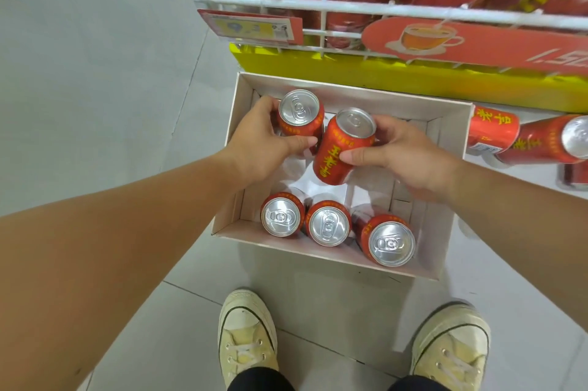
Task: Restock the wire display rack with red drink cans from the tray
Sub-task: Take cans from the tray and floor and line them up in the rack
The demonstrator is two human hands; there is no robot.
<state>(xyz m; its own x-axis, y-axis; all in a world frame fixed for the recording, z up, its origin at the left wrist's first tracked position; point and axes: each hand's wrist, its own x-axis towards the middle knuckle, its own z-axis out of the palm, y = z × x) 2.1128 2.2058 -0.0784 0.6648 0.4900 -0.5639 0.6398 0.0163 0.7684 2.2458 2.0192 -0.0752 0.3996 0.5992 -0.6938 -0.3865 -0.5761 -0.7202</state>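
Cardboard tray [381, 101], grabbing two at once

Three cans [329, 223] stand along the tray's near wall. Over its middle, the left hand [264, 142] is wrapped round an upright can [300, 116], and the right hand [404, 155] round a tilted can [345, 145]. Pick-up step, I'd say. Next both need lifting to the wire rack [318, 5] beyond the tray's far wall, wherever there's a gap.

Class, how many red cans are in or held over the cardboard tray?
5: one can gripped by the left hand, a tilted can in the right hand, three upright cans along the tray's near wall. Others could hide under the hands.
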